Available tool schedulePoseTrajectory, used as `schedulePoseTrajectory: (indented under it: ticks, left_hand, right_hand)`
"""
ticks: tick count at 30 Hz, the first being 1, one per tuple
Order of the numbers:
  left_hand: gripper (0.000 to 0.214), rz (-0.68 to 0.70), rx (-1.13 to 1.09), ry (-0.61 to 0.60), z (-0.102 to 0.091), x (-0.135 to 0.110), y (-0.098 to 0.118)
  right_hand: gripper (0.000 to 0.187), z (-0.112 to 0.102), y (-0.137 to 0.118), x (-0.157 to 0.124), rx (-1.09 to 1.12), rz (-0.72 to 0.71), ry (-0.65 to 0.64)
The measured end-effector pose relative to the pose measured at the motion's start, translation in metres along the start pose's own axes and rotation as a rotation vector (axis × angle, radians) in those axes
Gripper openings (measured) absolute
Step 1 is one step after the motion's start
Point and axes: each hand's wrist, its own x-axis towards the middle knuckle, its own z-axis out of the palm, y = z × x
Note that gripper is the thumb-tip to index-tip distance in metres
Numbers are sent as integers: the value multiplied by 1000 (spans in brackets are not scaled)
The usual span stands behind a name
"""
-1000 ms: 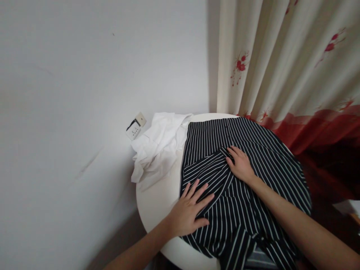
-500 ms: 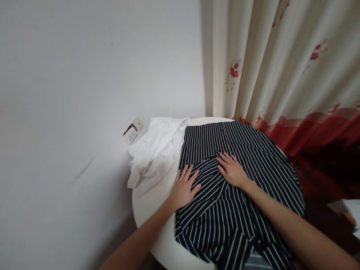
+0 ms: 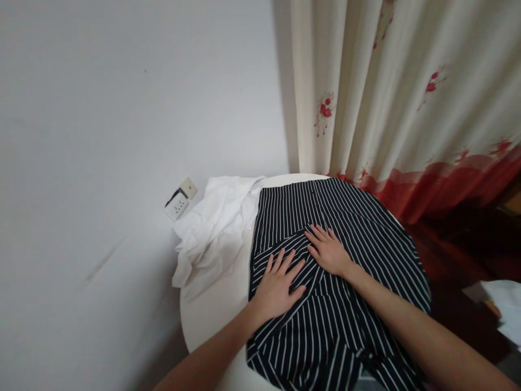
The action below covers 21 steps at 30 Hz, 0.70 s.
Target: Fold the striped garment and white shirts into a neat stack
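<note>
A black garment with white stripes (image 3: 366,244) lies spread over a round white table (image 3: 203,315), part of it folded over toward the middle. My left hand (image 3: 277,288) rests flat on the folded part near the garment's left edge, fingers spread. Flat on the cloth to its right is my right hand (image 3: 329,251), its fingers stretched out at the upper edge of the fold. Neither hand grips the fabric. The garment's near end runs out of the bottom of the view.
A crumpled white cloth (image 3: 220,217) lies at the table's left back, against the wall. Above it, a socket (image 3: 178,205) sits on the wall. A floral curtain (image 3: 391,98) hangs behind the table. Something white (image 3: 504,307) stands low at the far right.
My left hand has slid right and slightly toward me over the striped cloth, closer to my right hand. My right hand stays on nearly the same spot. The camera view has shifted slightly.
</note>
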Motion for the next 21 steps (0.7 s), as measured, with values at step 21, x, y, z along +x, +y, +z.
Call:
schedulePoseTrajectory:
  ticks: [21]
  left_hand:
    - [64, 8, 4, -98, -10, 9, -7]
  right_hand:
    - [54, -4, -2, 1, 58, 46, 22]
